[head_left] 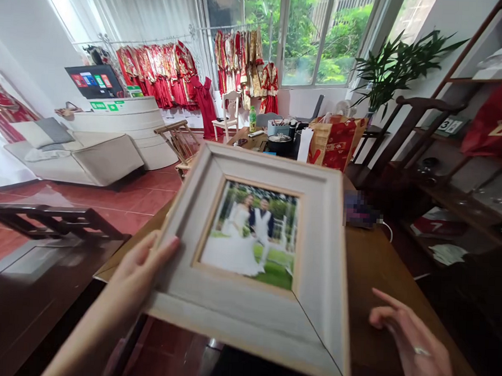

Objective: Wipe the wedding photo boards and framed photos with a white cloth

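Observation:
A wide pale wooden picture frame [244, 317] with a wedding photo [252, 233] in its middle is held up over the near edge of a dark brown wooden table [376, 273]. My left hand [139, 272] grips the frame's left side, thumb lying on its front face. My right hand [415, 342] hovers to the right of the frame, apart from it, fingers loosely spread, a ring on one finger, nothing in it.
A red patterned bag [335, 139], a black pot [279, 143] and a green bottle [252, 118] stand at the table's far end. Dark shelves [458, 165] line the right. A dark wooden chair [43, 222], a beige sofa [92, 157] and racks of red garments [164, 74] are at the left and back.

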Tool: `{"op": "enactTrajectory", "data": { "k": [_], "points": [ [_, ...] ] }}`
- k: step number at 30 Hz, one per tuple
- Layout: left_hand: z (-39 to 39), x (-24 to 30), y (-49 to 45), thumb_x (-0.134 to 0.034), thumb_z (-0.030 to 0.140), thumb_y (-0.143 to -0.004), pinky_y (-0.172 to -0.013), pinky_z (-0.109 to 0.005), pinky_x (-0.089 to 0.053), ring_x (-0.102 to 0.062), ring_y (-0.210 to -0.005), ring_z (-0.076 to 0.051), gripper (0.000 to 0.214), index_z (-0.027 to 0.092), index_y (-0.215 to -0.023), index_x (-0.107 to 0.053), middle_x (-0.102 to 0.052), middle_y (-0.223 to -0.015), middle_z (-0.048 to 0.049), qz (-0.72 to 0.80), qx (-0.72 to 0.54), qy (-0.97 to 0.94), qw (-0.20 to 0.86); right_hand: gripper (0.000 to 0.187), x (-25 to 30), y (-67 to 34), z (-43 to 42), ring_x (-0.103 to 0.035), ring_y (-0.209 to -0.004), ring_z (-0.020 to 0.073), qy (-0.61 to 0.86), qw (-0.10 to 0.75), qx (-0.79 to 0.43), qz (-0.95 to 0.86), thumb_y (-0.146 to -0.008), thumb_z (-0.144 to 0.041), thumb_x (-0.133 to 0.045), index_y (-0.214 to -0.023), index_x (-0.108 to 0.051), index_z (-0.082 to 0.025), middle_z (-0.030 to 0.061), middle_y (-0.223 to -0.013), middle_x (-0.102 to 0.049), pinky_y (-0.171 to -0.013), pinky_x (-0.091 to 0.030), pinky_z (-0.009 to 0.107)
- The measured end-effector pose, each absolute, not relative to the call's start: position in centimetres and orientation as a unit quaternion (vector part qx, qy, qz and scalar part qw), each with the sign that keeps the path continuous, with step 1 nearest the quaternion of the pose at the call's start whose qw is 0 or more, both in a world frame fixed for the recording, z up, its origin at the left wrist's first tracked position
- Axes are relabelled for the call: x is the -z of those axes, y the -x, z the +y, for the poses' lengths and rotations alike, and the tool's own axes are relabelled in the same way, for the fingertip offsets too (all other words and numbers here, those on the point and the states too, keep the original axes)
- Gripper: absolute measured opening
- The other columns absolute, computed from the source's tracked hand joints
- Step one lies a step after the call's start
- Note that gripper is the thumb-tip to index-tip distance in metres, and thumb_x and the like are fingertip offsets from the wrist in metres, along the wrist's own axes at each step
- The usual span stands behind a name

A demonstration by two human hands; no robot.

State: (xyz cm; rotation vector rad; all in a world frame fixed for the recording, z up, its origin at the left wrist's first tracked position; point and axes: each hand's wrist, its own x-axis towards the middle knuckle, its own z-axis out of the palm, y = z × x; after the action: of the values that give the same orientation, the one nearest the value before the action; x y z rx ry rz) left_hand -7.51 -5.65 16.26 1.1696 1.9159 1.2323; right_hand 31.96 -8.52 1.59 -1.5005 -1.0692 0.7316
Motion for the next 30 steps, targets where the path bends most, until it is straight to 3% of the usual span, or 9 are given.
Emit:
{"op": "enactTrajectory", "data": {
  "k": [2, 4, 8, 10, 14, 18, 24, 30],
  "points": [
    [-6.5, -14.2, 5.5, -0.067, 0.064, -0.064, -0.049, -0.028, -0.055, -0.068, -0.059, -0.02, 0.051, 0.024, -0.095, -0.064, -0.071, -0.072, 0.0002, 0.694, -0.431, -0.419, 0.397, 0.055, -2.6, -31.2, -9.4, -0.068, -0.075, 0.031, 0.564, 0.577, -0.41, -0.425, -0.088, -0.063, -0.034, -0.116, -0.065, -0.026, 0.0108, -0.088, -0.073, -0.065, -0.054, 0.043],
    [-7.4, -12.0, 3.7, -0.063, 0.064, -0.07, -0.046, -0.028, -0.053, -0.066, -0.056, -0.02, 0.044, 0.024, -0.087, -0.063, -0.069, -0.066, 0.0004, 0.661, -0.418, -0.423, 0.458, 0.065, -3.3, -30.5, -10.5, -0.069, -0.087, 0.0354, 0.55, 0.559, -0.46, -0.416, -0.087, -0.067, -0.027, -0.129, -0.058, -0.029, 0.0122, -0.104, -0.073, -0.066, -0.057, 0.046],
    [-9.2, -8.3, 0.7, -0.066, 0.062, -0.071, -0.054, -0.027, -0.055, -0.066, -0.062, -0.019, 0.041, 0.023, -0.076, -0.057, -0.066, -0.065, 0.0001, 0.617, -0.448, -0.393, 0.514, 0.063, -3.9, -30.0, -11.6, -0.067, -0.102, 0.0358, 0.631, 0.487, -0.47, -0.379, -0.079, -0.058, -0.058, -0.136, -0.053, -0.03, 0.0059, -0.117, -0.071, -0.072, -0.06, 0.039],
    [-10.2, -7.1, -0.5, -0.064, 0.063, -0.073, -0.064, -0.027, -0.055, -0.067, -0.071, -0.02, 0.044, 0.021, -0.081, -0.056, -0.067, -0.071, -0.0002, 0.636, -0.442, -0.367, 0.515, 0.068, -4.0, -30.0, -11.4, -0.063, -0.11, 0.0346, 0.681, 0.447, -0.459, -0.355, -0.073, -0.054, -0.068, -0.133, -0.055, -0.025, 0.0042, -0.117, -0.071, -0.079, -0.059, 0.035],
    [-11.6, -5.3, -1.8, -0.062, 0.06, -0.075, -0.074, -0.026, -0.051, -0.066, -0.079, -0.022, 0.042, 0.019, -0.082, -0.056, -0.067, -0.075, -0.0019, 0.665, -0.395, -0.426, 0.47, 0.065, -4.0, -29.9, -10.7, -0.058, -0.118, 0.0323, 0.722, 0.416, -0.436, -0.34, -0.071, -0.058, -0.065, -0.124, -0.06, -0.021, 0.0054, -0.119, -0.07, -0.088, -0.055, 0.034],
    [-11.7, -4.2, -1.3, -0.049, 0.057, -0.085, -0.068, -0.027, -0.046, -0.064, -0.075, -0.023, 0.039, 0.02, -0.076, -0.054, -0.066, -0.073, -0.0041, 0.704, -0.306, -0.516, 0.38, 0.064, -4.0, -29.7, -9.7, -0.066, -0.104, 0.0317, 0.731, 0.373, -0.435, -0.37, -0.071, -0.063, -0.061, -0.122, -0.054, -0.024, 0.0067, -0.107, -0.074, -0.083, -0.055, 0.039],
    [-10.5, -5.7, 0.1, -0.038, 0.052, -0.091, -0.069, -0.032, -0.043, -0.066, -0.081, -0.029, 0.038, 0.02, -0.082, -0.055, -0.068, -0.077, -0.0094, 0.738, -0.1, -0.613, 0.264, 0.039, -3.5, -30.8, -7.3, -0.067, -0.099, 0.0309, 0.705, 0.279, -0.409, -0.508, -0.08, -0.061, -0.049, -0.103, -0.048, -0.028, 0.0059, -0.099, -0.074, -0.079, -0.051, 0.038],
    [-8.6, -7.5, 0.3, -0.033, 0.048, -0.094, -0.066, -0.033, -0.044, -0.07, -0.08, -0.032, 0.04, 0.019, -0.082, -0.058, -0.07, -0.077, -0.0126, 0.722, -0.002, -0.663, 0.197, 0.024, -3.3, -30.7, -5.8, -0.069, -0.076, 0.0328, 0.73, 0.181, -0.318, -0.577, -0.086, -0.053, -0.038, -0.086, -0.043, -0.03, 0.0025, -0.069, -0.068, -0.069, -0.047, 0.04]
  ]
}}
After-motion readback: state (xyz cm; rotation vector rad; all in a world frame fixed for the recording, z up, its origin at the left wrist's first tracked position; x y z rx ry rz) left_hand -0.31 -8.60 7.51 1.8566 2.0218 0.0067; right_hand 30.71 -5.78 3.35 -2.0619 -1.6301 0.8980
